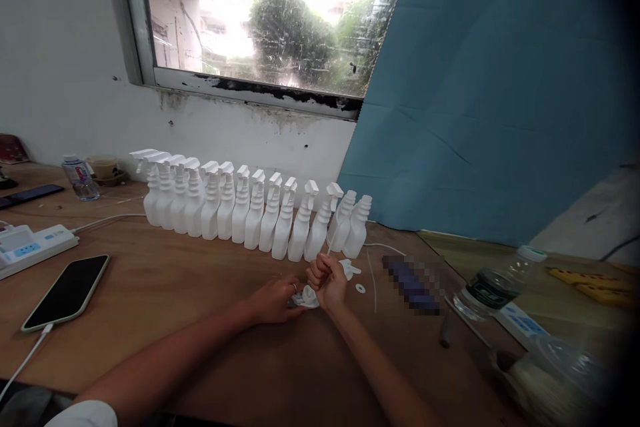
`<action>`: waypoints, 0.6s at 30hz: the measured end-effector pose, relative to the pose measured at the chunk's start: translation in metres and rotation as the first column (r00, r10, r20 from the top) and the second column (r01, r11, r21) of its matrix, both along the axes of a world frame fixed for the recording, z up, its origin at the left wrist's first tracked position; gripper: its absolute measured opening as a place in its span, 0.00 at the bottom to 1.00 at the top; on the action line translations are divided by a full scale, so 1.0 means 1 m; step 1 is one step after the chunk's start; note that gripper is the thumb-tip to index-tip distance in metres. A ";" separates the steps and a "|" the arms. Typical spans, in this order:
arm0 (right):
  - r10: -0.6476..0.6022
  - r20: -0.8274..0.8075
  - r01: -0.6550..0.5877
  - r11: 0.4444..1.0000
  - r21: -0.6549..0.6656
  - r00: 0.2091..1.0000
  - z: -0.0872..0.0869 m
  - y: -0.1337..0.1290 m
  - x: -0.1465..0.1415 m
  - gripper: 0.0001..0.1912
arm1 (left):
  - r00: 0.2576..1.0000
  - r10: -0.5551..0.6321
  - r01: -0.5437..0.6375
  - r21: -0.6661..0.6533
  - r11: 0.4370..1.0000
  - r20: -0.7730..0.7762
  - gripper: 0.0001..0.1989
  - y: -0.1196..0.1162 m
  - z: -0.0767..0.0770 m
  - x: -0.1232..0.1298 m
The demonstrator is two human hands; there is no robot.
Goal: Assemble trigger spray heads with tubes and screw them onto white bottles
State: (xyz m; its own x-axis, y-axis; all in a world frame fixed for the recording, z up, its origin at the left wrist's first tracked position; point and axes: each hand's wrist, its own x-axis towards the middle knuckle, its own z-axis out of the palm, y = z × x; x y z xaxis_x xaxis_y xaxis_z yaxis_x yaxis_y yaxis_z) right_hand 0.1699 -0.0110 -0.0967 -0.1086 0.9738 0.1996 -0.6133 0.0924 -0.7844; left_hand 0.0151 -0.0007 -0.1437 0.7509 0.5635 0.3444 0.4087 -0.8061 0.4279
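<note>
In the head view my left hand (pixel 275 299) is closed around a white spray trigger head (pixel 309 297), low over the table. Close beside it, my right hand (pixel 327 278) is a fist with a thin white tube (pixel 332 244) sticking up out of it. Another white trigger piece (pixel 351 269) lies just right of that fist, with a small white ring (pixel 360 289) near it. A second thin tube (pixel 373 283) rests further right. Behind my hands stand white spray bottles (pixel 255 220) in a row, several with trigger heads on. Two open-necked bottles (pixel 356 230) end the row.
A phone (pixel 67 292) on a cable and a power strip (pixel 37 250) lie at left. A small drink bottle (pixel 81 177) stands behind them. At right are a blurred purple item (pixel 413 285), a water bottle (pixel 493 287) and a clear plastic container (pixel 560 373).
</note>
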 end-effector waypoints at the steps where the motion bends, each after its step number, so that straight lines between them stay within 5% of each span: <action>1: 0.000 -0.003 0.000 1.000 0.000 1.000 -0.001 0.000 0.000 0.25 | 1.000 0.002 -0.002 -0.003 1.000 -0.001 0.13 0.000 0.000 0.000; 18: 0.013 0.005 -0.013 0.999 -0.048 1.000 -0.004 0.003 0.002 0.26 | 1.000 -0.015 0.015 -0.015 1.000 0.000 0.14 0.002 -0.003 0.001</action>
